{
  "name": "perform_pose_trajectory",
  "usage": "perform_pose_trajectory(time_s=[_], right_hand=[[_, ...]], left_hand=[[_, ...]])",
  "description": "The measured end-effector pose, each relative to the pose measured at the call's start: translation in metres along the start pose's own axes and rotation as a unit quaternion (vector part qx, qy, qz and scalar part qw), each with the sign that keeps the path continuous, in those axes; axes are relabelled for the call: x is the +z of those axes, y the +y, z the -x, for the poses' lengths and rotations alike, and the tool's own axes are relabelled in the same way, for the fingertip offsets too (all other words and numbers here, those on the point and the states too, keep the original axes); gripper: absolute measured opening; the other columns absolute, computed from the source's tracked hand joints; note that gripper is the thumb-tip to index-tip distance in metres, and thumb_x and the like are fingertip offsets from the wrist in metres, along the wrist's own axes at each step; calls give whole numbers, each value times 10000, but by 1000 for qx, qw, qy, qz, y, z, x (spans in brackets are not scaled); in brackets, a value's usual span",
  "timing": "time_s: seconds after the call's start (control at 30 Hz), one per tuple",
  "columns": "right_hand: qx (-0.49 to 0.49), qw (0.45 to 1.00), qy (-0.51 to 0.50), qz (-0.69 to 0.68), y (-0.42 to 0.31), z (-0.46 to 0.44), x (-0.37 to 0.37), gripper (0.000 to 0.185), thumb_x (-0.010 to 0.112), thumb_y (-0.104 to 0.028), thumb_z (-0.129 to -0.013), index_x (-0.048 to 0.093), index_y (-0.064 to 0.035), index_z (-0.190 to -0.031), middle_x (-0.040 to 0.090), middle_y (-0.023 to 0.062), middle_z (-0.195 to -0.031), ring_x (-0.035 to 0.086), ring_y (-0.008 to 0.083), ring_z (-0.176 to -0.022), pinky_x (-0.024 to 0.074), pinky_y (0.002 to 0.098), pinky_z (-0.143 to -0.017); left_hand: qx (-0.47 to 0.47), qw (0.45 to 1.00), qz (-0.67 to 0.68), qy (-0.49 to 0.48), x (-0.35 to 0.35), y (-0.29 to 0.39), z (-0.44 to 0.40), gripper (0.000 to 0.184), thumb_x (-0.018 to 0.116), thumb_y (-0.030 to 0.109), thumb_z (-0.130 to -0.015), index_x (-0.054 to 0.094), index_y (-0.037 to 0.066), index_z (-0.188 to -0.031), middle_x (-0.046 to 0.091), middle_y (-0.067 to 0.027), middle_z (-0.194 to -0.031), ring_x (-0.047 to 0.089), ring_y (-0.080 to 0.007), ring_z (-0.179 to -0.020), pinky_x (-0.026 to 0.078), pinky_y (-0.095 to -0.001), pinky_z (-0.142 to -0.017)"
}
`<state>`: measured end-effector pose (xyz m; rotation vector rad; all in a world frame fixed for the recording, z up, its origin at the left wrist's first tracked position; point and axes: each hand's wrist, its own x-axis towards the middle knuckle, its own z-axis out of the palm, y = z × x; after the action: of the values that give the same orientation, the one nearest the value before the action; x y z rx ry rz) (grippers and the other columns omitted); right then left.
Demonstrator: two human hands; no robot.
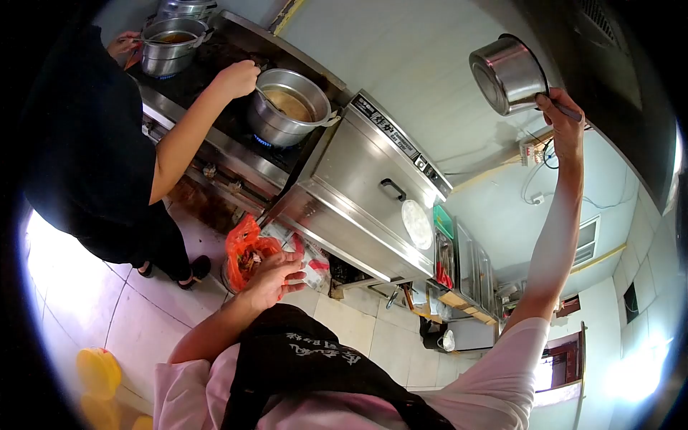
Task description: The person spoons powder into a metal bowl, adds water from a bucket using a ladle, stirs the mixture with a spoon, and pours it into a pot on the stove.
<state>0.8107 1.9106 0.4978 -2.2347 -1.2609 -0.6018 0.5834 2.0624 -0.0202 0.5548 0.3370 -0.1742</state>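
Note:
My right hand [562, 122] is raised at the upper right, its fingers closed round the handle of a steel pot [507, 75] whose base faces the camera's left. Low in front of my apron, my left hand [272, 279] has its fingers apart and holds nothing. Just behind it is a red plastic bag [247, 247] with scraps inside. The closed steel fryer [365, 179] stands ahead, with a pale round item [416, 224] at its right side.
At the left a co-worker in dark clothes [93, 143] stirs a large pot [287, 107] over a blue flame; another pot [168, 54] stands on a lit burner behind. Yellow containers [99, 373] stand on the tiled floor. Trays [469, 265] lie beyond the fryer.

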Motion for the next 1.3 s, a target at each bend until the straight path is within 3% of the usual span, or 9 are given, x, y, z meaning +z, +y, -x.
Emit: perform_pose_trajectory(time_s=[0.23, 0.53, 0.83, 1.13, 1.23, 1.3], right_hand=[[-7, 1000, 12, 0, -4, -4, 9, 138, 724, -153, -780, 679, -50, -860, 466, -80, -627, 352, 24, -559, 255, 209, -504], [-28, 999, 4, 43, -5, -8, 15, 125, 714, -151, -797, 678, -49, -860, 478, -76, -637, 362, 23, -579, 260, 207, -513], [-18, 997, -5, 70, -23, -5, 27, 130, 706, -139, -799, 677, -38, -875, 529, -61, -689, 427, 29, -641, 338, 192, -578], [-40, 997, -10, 58, -20, -1, 34, 158, 718, -171, -791, 676, -42, -871, 518, -64, -671, 412, 27, -621, 323, 192, -558], [-25, 998, -11, 55, -15, 0, 34, 157, 719, -172, -788, 676, -42, -864, 511, -69, -661, 401, 24, -612, 312, 191, -548], [-25, 998, -8, 60, -14, 2, 34, 151, 721, -168, -785, 676, -42, -855, 508, -71, -660, 395, 23, -609, 303, 192, -543]], left_hand=[[-18, 1000, -4, -18, 3, 5, 1, 288, 606, 171, -903, 489, 72, -1147, 544, -50, -1068, 563, -179, -953, 535, -358, -776], [-20, 1000, -9, -14, 0, 2, -1, 284, 599, 172, -908, 484, 61, -1143, 536, -54, -1077, 562, -181, -953, 541, -362, -783], [-25, 1000, -17, -6, 4, 2, 5, 269, 592, 160, -908, 486, 64, -1136, 533, -56, -1074, 565, -180, -945, 547, -359, -773], [-27, 1000, -7, -4, 1, -2, 8, 270, 598, 161, -904, 492, 55, -1129, 531, -49, -1059, 569, -181, -941, 545, -356, -767], [-25, 999, -23, 4, 10, 2, 11, 285, 599, 169, -906, 495, 66, -1149, 529, -39, -1041, 577, -167, -911, 539, -318, -749], [27, 997, -55, -43, 15, 4, 5, 300, 599, 173, -906, 493, 77, -1170, 531, -35, -1024, 577, -150, -882, 530, -290, -735]])
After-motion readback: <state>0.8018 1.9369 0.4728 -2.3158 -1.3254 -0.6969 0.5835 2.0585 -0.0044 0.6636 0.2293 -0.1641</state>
